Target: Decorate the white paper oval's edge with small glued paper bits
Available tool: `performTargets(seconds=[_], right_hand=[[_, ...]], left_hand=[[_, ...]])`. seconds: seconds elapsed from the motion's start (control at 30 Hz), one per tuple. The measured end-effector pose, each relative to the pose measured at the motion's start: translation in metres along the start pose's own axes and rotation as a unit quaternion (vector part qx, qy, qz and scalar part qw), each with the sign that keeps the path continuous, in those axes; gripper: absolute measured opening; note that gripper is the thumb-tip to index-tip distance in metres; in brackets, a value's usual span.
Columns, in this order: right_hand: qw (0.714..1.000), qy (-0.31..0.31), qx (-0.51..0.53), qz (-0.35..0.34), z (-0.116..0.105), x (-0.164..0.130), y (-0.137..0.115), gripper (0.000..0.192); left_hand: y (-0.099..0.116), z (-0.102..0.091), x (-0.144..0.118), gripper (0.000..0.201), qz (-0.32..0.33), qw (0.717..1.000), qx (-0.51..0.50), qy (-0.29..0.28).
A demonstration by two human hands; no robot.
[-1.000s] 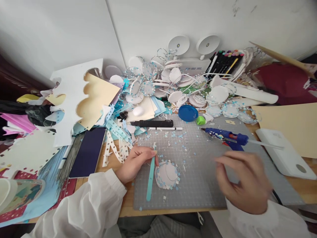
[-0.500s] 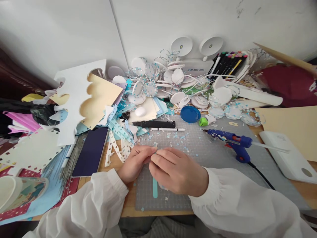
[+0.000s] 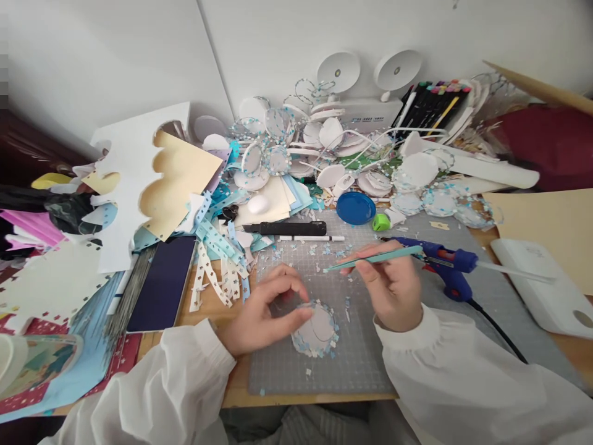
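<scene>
Clock centred on the white round disc edged with small pale-blue and white bits (image 3: pixel 319 337), 12 toward the wall.

My left hand (image 3: pixel 259 316): between 9 and 10, forearm in from 8, back of the hand up. Thumb and index arched into a C, tips close together at the disc's 11 o'clock rim. Can't tell if they're pinching the edge or just hovering over it. Other fingers mostly hidden.

My right hand (image 3: pixel 399 289): at 2, forearm in from between 3 and 4. Thumb on the near side, fingers on the far side, pinching the slim turquoise tapered tool (image 3: pixel 393 255). Tool lies nearly flat in view, narrow tip toward 9, blunt end toward 3. Tip is apart from the disc, off its 12 o'clock; too small to tell if it grips anything.

Disc lies flat on the grey gridded cutting mat (image 3: pixel 356 371). Dark-blue glue gun with a translucent stick (image 3: pixel 454 259) at 2, beyond my right hand. Black-handled craft knife (image 3: pixel 296 228) and slim white pen (image 3: pixel 312 238) side by side around 12.
</scene>
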State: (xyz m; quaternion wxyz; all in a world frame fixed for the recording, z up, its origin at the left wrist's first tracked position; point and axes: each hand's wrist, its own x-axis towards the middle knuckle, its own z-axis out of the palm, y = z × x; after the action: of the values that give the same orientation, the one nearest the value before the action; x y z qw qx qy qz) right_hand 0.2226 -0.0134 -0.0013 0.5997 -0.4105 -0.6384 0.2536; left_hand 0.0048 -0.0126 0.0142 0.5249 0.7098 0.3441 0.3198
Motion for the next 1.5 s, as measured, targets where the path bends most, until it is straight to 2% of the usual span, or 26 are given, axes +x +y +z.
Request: performTargets(seconds=[0.1,0.27,0.5,0.7,1.17,1.5], right_hand=[[0.997,0.001,0.068,0.042,0.002,-0.001,-0.003,0.005],[0.99,-0.033,0.1,0.094,0.004,-0.001,-0.007,0.002],[0.984,-0.026,0.127,0.122,0.004,-0.003,-0.005,0.003],[0.982,-0.039,0.132,0.129,0.003,-0.003,-0.005,0.006],[0.984,-0.052,0.115,0.128,0.006,-0.006,-0.008,0.009],[0.981,-0.068,0.133,0.121,0.005,-0.004,-0.008,0.003]], left_hand=[[0.0,0.002,0.002,0.014,0.024,0.999,0.035,-0.029],[0.001,0.003,0.004,0.006,0.017,0.996,0.072,-0.052],[-0.004,0.002,0.001,0.008,-0.004,1.0,-0.003,-0.031],[-0.01,0.0,-0.002,0.015,-0.046,0.997,-0.055,-0.003],[-0.009,-0.001,-0.001,0.014,-0.031,0.998,-0.047,-0.011],[-0.009,-0.001,-0.002,0.012,-0.027,0.998,-0.047,-0.023]])
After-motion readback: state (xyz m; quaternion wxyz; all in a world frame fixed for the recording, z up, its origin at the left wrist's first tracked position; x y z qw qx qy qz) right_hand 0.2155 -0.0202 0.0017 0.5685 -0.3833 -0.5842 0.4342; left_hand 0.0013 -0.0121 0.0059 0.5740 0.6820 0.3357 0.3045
